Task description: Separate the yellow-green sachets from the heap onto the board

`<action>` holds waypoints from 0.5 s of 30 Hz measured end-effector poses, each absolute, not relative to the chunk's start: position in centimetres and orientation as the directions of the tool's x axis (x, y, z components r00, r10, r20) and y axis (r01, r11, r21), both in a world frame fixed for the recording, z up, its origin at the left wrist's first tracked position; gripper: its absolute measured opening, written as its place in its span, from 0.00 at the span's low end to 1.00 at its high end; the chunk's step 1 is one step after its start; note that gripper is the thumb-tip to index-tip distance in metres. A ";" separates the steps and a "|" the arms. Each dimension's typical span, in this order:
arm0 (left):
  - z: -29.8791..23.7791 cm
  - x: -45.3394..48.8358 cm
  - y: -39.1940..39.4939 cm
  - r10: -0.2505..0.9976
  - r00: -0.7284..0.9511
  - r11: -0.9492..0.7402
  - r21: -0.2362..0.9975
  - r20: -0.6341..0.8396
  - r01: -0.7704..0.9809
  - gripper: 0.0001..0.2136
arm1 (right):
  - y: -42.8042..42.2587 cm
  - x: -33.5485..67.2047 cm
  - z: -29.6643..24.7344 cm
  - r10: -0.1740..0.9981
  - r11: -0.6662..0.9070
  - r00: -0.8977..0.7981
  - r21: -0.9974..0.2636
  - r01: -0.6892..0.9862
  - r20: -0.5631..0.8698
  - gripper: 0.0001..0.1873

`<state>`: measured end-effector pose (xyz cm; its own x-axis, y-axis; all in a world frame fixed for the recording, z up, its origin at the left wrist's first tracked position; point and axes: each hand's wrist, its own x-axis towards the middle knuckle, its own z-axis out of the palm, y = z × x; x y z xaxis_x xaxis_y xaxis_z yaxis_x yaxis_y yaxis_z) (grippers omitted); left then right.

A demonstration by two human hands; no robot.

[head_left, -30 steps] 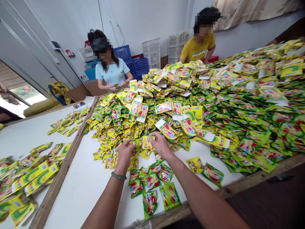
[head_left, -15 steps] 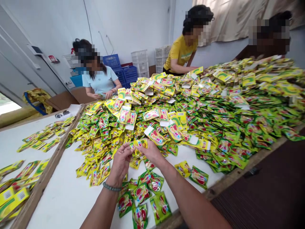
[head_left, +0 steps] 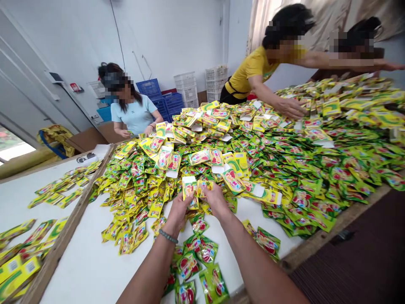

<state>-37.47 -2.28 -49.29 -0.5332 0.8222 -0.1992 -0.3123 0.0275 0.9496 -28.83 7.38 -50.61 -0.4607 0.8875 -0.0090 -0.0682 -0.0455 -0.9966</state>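
Observation:
My left hand [head_left: 179, 211] is closed around a small yellow carton [head_left: 189, 190], held upright with its white flap up. Just to the right, my right hand [head_left: 215, 199] pinches a yellow packet [head_left: 205, 185] close against the carton's side. Whether the two touch cannot be made out. Behind my hands rises a large heap of green and yellow packets [head_left: 268, 164] with flat cartons [head_left: 232, 179] scattered on top. Several green packets with red fruit pictures [head_left: 190, 266] lie on the white table [head_left: 95, 249] below my wrists.
Filled-looking yellow cartons [head_left: 19, 270] lie beyond a wooden divider strip [head_left: 68, 217] on the left. A person in light blue [head_left: 136, 112] and a person in yellow [head_left: 253, 76] work across the heap, another person at far right. Crates [head_left: 164, 101] stand behind.
My left hand has taken hold of a carton, while my right hand keeps a yellow packet and has moved slightly right. The person in yellow now stretches both arms over the heap.

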 end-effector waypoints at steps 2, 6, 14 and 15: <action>-49.2 -38.4 -4.1 0.819 -0.554 0.014 0.970 -0.150 -0.242 0.20 | 6.3 -29.4 -50.4 0.843 -0.049 -0.537 -0.990 -0.128 0.028 0.18; -47.8 -39.6 -8.4 0.835 -0.542 0.121 0.993 -0.096 0.011 0.19 | 5.6 -29.4 -49.4 0.826 0.072 -0.543 -0.984 -0.164 0.152 0.19; -47.8 -39.5 -11.8 0.801 -0.587 0.124 0.992 -0.118 -0.029 0.16 | 4.2 -29.2 -48.8 0.636 0.328 -0.759 -0.940 0.099 0.141 0.11; -48.1 -39.5 -11.9 0.800 -0.587 0.131 0.991 -0.123 -0.030 0.15 | 4.1 -29.1 -48.8 0.593 0.343 -0.794 -0.934 0.099 0.133 0.10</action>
